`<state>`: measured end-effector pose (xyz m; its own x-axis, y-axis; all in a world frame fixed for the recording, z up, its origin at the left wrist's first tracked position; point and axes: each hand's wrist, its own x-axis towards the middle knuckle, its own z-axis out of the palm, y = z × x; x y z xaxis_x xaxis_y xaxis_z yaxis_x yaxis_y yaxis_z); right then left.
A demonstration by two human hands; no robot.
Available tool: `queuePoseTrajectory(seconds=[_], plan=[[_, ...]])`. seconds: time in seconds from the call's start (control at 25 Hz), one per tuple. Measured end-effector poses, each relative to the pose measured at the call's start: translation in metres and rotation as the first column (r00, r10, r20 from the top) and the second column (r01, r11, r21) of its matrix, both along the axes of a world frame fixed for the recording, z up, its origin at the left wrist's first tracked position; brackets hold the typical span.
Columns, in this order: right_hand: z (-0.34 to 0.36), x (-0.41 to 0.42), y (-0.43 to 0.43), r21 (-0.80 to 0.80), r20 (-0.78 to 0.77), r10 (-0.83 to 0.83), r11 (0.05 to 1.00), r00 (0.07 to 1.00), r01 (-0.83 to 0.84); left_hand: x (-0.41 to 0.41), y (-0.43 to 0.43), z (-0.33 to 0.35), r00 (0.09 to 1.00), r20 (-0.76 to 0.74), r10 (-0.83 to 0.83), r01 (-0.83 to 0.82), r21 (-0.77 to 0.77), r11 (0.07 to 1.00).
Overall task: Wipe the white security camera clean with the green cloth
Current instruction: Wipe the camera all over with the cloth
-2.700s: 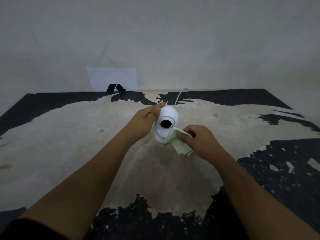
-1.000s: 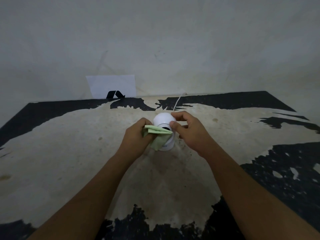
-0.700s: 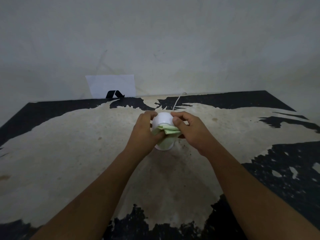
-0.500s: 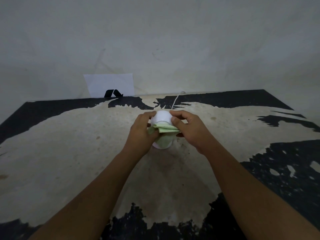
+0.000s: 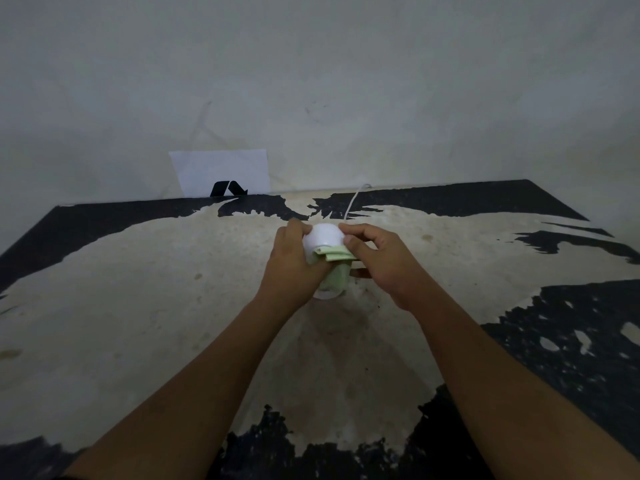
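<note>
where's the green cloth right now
In the head view the green cloth is at the centre of the table, draped over the front of the white security camera, pinched between the left hand and right hand.

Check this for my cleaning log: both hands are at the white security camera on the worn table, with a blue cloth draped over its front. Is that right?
Not quite. In the head view the cloth is green, not blue. The rest holds: the left hand and right hand are both at the white security camera, which stands on the worn table, with the cloth over its front.
</note>
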<state>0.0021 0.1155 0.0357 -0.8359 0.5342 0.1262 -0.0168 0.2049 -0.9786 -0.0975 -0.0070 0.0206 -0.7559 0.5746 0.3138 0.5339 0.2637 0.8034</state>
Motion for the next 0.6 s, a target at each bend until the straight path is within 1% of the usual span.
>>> queuePoseTrajectory(seconds=[0.12, 0.28, 0.4, 0.48, 0.6], plan=[[0.002, 0.002, -0.001, -0.066, -0.008, 0.019, 0.998, 1.000, -0.019, -0.005, -0.006, -0.003, 1.000, 0.011, -0.006, 0.006, 0.027, 1.000], [-0.001, 0.002, 0.001, -0.084, 0.007, 0.032, 0.996, 0.999, -0.031, -0.020, -0.025, 0.000, 0.990, -0.063, -0.127, 0.125, -0.042, 0.991], [-0.001, 0.001, 0.003, -0.088, 0.012, 0.032, 0.996, 0.999, -0.031, -0.020, -0.030, 0.001, 0.980, -0.106, -0.169, 0.160, -0.087, 0.983], [0.000, 0.001, 0.003, -0.097, 0.008, 0.036, 0.995, 0.999, -0.035, -0.017, -0.026, -0.003, 0.986, -0.091, -0.143, 0.132, -0.122, 0.984], [0.001, 0.000, 0.002, -0.089, 0.008, 0.031, 0.996, 1.000, -0.030, -0.013, -0.017, -0.007, 0.997, -0.056, -0.060, 0.054, -0.093, 0.994]])
